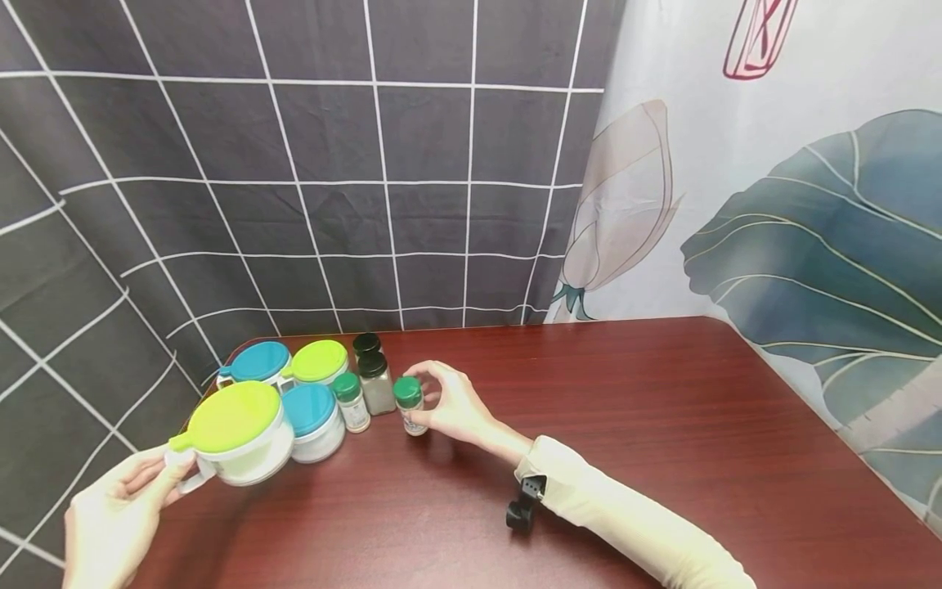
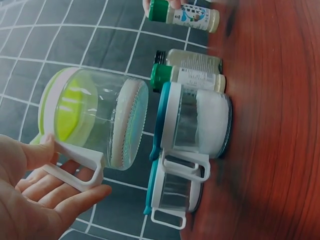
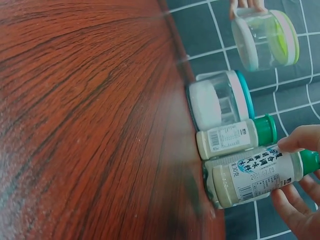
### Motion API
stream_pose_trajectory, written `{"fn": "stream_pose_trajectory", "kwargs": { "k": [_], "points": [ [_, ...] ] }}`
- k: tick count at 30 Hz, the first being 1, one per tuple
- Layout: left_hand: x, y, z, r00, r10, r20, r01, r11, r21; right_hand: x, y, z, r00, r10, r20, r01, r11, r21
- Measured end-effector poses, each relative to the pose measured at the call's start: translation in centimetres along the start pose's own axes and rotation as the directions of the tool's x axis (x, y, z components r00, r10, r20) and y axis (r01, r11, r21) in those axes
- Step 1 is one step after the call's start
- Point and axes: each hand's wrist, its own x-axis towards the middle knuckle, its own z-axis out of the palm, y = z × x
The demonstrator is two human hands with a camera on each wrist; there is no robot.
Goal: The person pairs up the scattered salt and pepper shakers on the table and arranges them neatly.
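My left hand [image 1: 118,515] grips the white handle of a clear seasoning jar [image 2: 105,107] with a lime-green lid, holding it up off the table. A little white powder shows at its base. My right hand [image 1: 456,405] pinches a small green-capped seasoning bottle [image 3: 260,175] between thumb and fingers; its label faces the right wrist camera. Just left of that bottle stand a black-capped shaker [image 1: 378,388] and another green-capped bottle [image 1: 353,405]. A blue-lidded jar [image 1: 316,425] with white contents sits between these and the raised jar.
Behind stand a second blue-lidded jar [image 1: 257,360], another lime-lidded jar [image 1: 318,361] and a second black-capped shaker [image 1: 365,342]. The reddish-brown table [image 1: 589,393] meets a dark grid-patterned curtain [image 1: 427,213] at its back edge. A flower-printed curtain [image 1: 773,204] hangs at the right.
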Motion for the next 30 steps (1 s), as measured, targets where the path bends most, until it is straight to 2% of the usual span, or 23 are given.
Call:
{"fn": "stream_pose_trajectory", "kwargs": {
  "k": [7, 14, 18, 30],
  "points": [
    [-0.4, 0.7, 0.6, 1.000, 0.017, 0.025, -0.017, 1.000, -0.022, -0.2, -0.1, -0.4, 1.000, 0.005, -0.002, -0.005, 1.000, -0.004],
    [-0.5, 1.5, 1.6, 0.998, 0.049, 0.032, -0.048, 0.998, -0.037, 0.3, 3.8, 0.2, 1.000, -0.011, -0.020, 0.010, 1.000, -0.028],
    [-0.4, 1.7, 2.1, 0.997, 0.060, 0.042, -0.056, 0.995, -0.077, 0.2, 4.0, 0.1, 1.000, -0.013, -0.018, 0.013, 0.999, -0.042],
    [-0.2, 2.1, 3.2, 0.994, 0.073, 0.082, -0.069, 0.996, -0.060, -0.1, 3.9, -0.6, 1.000, 0.017, -0.027, -0.017, 1.000, -0.003]
  ]
}}
